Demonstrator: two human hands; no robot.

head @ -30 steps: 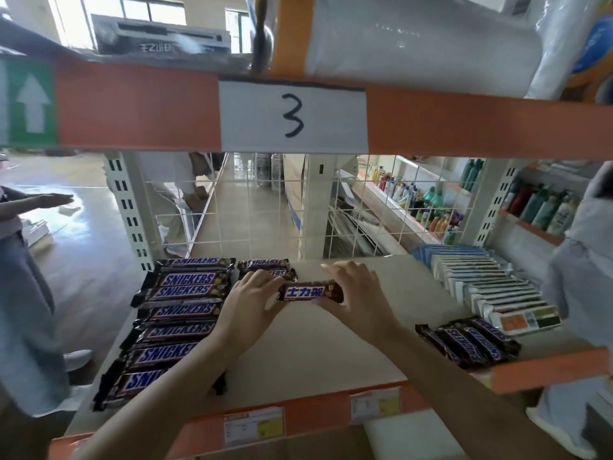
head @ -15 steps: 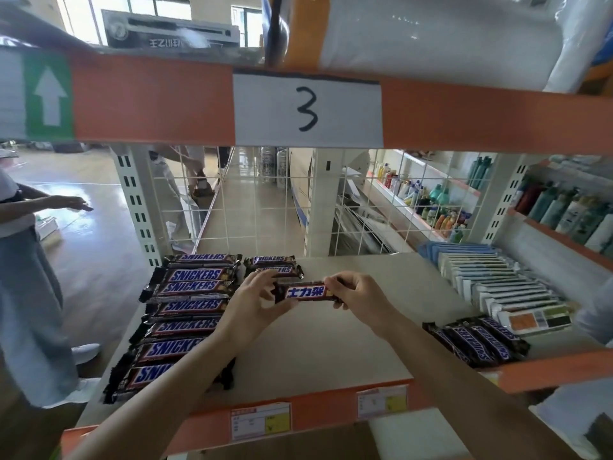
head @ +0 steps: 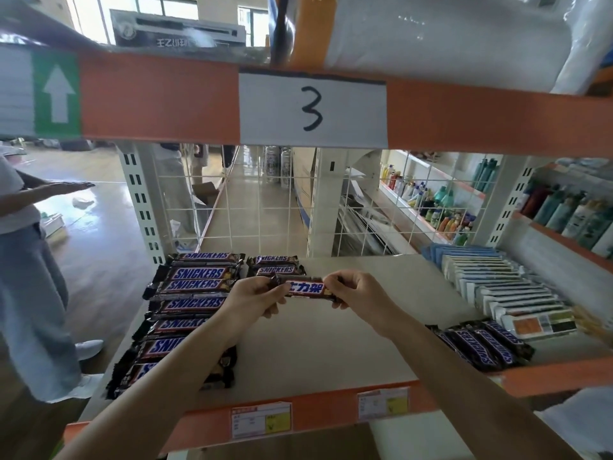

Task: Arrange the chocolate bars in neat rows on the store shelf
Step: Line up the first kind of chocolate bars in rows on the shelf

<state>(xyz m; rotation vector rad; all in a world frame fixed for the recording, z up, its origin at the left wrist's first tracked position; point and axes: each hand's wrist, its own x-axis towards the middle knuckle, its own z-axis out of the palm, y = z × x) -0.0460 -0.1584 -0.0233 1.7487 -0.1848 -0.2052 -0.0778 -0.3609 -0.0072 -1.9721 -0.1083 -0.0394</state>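
Observation:
Both hands hold one brown Snickers bar (head: 305, 288) level, just above the beige shelf (head: 318, 346). My left hand (head: 253, 298) pinches its left end and my right hand (head: 356, 293) pinches its right end. The bar hovers just in front of two bars (head: 275, 265) that start a second column at the back. A full column of Snickers bars (head: 189, 293) runs front to back along the shelf's left side; my left forearm covers its nearest bars. A small loose pile of bars (head: 481, 346) lies at the front right.
A row of flat white and blue packets (head: 497, 287) fills the right side of the shelf. A white wire grid (head: 265, 200) closes the back. An orange beam with a "3" label (head: 311, 107) hangs overhead. A person (head: 30, 260) stands at the left.
The bar held in both hands has moved slightly back, closer to the two bars at the rear. The view has shifted a little; the person at the left moved an arm.

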